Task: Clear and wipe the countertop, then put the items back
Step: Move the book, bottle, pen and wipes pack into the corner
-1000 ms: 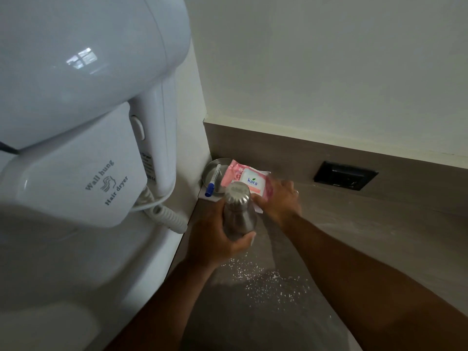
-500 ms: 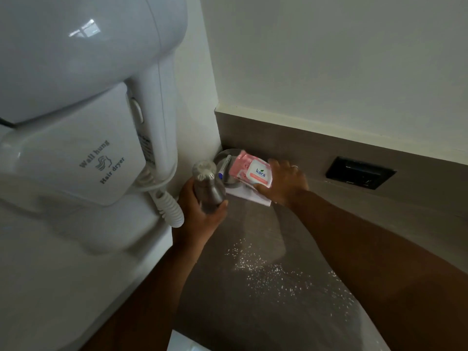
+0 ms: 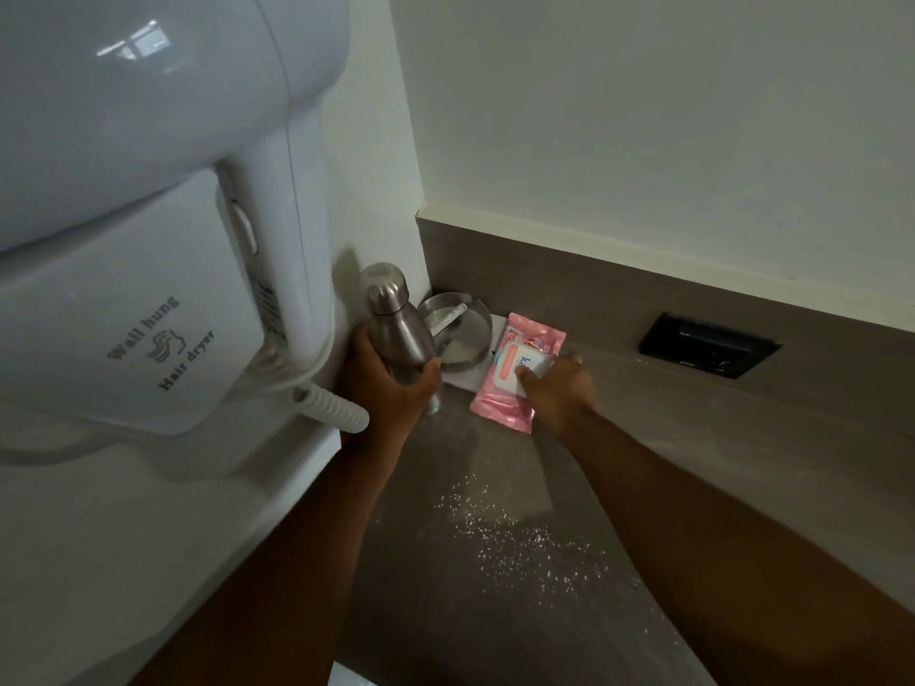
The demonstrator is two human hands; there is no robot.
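Note:
My left hand (image 3: 386,388) grips a steel bottle (image 3: 396,329), upright and close to the left wall in the corner of the grey-brown countertop (image 3: 495,462). My right hand (image 3: 557,391) holds a pink pack of wet wipes (image 3: 515,373), which lies flat on the counter just right of a round steel dish (image 3: 458,334). A white pen-like item (image 3: 448,319) rests in the dish, and white paper shows under the dish and the pack. White crumbs (image 3: 515,537) are scattered on the counter nearer to me.
A white wall-hung hair dryer (image 3: 148,215) with a coiled cord (image 3: 331,408) juts out at the left, close above my left hand. A black socket (image 3: 708,349) sits in the backsplash at the right.
The bottle has moved left and back toward the corner wall. The wipes pack has come off the dish and now lies flat on the counter to its right.

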